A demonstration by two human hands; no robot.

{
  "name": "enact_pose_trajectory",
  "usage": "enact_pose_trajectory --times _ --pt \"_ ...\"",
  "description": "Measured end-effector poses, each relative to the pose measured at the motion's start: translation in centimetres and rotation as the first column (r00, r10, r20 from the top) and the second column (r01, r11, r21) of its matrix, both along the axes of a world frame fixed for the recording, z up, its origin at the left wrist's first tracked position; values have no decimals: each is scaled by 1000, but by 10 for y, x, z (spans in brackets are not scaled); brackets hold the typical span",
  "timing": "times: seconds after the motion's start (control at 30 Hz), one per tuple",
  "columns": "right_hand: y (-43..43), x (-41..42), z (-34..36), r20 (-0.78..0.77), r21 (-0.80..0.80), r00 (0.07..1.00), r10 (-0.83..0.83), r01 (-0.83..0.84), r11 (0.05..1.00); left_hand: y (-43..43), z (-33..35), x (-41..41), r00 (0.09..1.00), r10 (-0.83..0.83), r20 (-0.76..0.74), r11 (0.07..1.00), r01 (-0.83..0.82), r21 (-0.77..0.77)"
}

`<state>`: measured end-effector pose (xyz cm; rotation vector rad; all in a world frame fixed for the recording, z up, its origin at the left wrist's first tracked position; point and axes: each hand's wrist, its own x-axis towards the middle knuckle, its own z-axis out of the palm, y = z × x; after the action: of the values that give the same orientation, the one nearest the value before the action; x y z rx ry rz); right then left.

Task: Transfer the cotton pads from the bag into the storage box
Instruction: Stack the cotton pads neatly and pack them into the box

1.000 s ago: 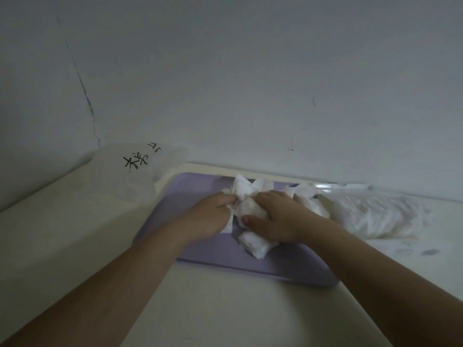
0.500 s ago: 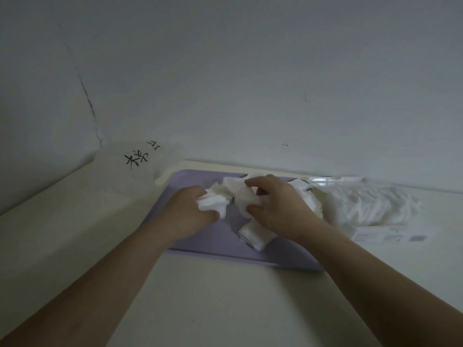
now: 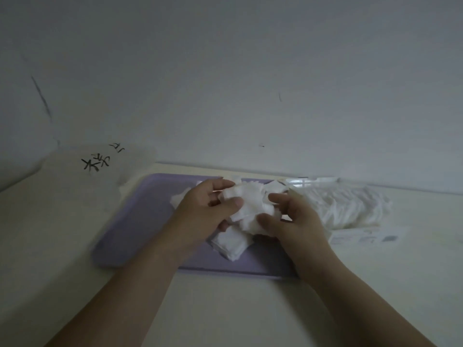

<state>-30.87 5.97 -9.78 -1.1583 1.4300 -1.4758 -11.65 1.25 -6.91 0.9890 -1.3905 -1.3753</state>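
**Both hands bunch a clump of cotton pads over the purple tray**

The left hand (image 3: 208, 209) and right hand (image 3: 290, 219) are closed from either side on one loose clump of cotton pads (image 3: 248, 204), thumbs in front and fingers behind, holding it just above the purple tray (image 3: 140, 221). Squeezing from both sides probably keeps the thin squares from sliding apart and lets them be squared into a stack. Under the hands a neater stack of pads (image 3: 230, 244) lies on the tray, with a few loose ones behind. The tray seems to serve as a sorting surface that keeps strays off the desk (image 3: 225, 309). The clear bag (image 3: 348, 209), holding more pads, lies on its side just right of the tray, near the wall. I cannot tell which item is the storage box; a pale object with dark writing (image 3: 97, 166) sits at the far left.
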Motion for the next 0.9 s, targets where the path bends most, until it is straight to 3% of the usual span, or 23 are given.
enact_pose_trajectory --times 0.3,0.53,0.77,0.9 --pt "-3 -10 -2 43 -33 998 37 -35 999 19 -9 -4 988 -140 59 990 141 0" --pt "9 -9 5 173 -85 962 213 -201 976 29 -11 -3 988 -90 125 981 110 -159" --pt "11 -6 9 234 -94 949 210 -192 977 28 -12 -6 979 52 198 964 3 -265" --pt "12 -6 14 298 -73 931 212 -199 977 27 -12 -9 980 91 176 975 -52 -216"
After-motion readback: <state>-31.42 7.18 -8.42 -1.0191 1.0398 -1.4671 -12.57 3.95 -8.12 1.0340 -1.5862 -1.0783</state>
